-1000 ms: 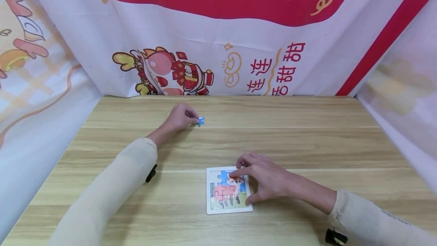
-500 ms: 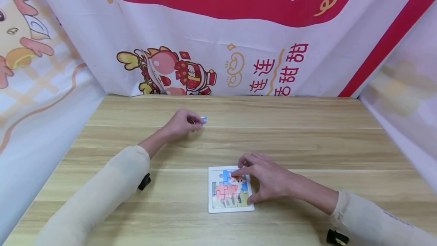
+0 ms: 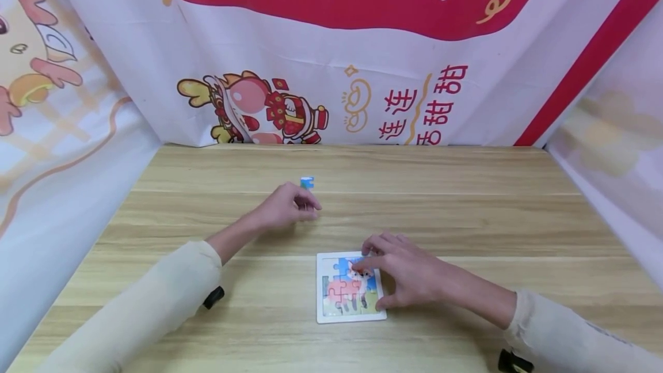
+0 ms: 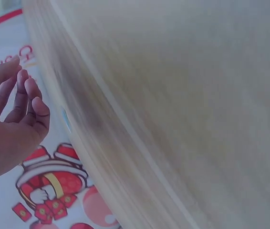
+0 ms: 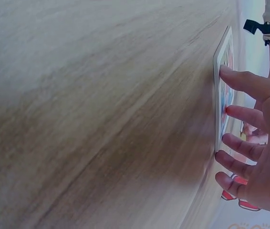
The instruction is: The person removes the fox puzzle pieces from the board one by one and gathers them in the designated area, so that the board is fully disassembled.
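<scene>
A small blue, white and green jigsaw piece (image 3: 307, 182) lies on the table toward the back. My left hand (image 3: 287, 207) hovers just in front of it, apart from it. In the left wrist view the left hand (image 4: 18, 114) has loosely bent fingers, and nothing shows between them. A square jigsaw puzzle in a white frame (image 3: 352, 320) lies nearer to me, with a fox picture partly filled in. My right hand (image 3: 409, 272) rests on its right side, thumb at the lower right and a fingertip on the picture. The right wrist view shows these fingers (image 5: 242, 114) spread along the frame.
The wooden table (image 3: 466, 217) stretches around the puzzle and the hands. Behind it hangs a printed white and red cloth (image 3: 300, 45), and more printed cloth stands at both sides. Dark wrist straps (image 3: 213, 297) show under both sleeves.
My left hand has come away from the blue jigsaw piece, toward me and slightly right. That piece stays on the table. My right hand keeps its place on the puzzle.
</scene>
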{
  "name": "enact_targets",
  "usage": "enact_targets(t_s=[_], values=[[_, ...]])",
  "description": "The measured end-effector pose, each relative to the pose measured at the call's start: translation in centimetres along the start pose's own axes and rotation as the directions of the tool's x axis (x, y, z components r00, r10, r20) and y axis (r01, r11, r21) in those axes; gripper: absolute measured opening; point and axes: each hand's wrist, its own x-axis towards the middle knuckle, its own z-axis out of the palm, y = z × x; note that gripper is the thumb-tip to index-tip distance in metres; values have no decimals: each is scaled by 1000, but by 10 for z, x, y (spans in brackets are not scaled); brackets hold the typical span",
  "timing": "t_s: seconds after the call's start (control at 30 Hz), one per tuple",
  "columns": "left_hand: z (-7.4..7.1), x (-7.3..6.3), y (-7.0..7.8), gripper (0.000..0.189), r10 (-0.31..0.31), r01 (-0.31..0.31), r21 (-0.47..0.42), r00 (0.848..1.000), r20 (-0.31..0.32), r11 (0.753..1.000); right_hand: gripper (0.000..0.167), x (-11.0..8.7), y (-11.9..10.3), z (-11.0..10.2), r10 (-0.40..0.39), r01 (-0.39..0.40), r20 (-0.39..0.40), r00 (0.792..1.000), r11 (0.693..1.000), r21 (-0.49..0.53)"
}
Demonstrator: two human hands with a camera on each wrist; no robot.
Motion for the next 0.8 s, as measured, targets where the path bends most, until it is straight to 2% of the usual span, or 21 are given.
enact_targets(t_s=[0.23,0.4,0.6,0.8], values=[[20,-11,10,11,64,-66,40,996,57,997,68,-3,-2,1,-24,25,8,1000,998,-59],[32,-18,15,11,102,-104,14,988,113,995,66,-4,-2,2,-28,28,7,1000,998,-58],[42,-23,20,10,100,-103,12,982,163,995,61,-4,0,2,-51,51,3,999,998,-41],[48,-27,22,12,70,-73,5,979,190,997,57,-5,1,3,-56,57,5,998,998,-18]])
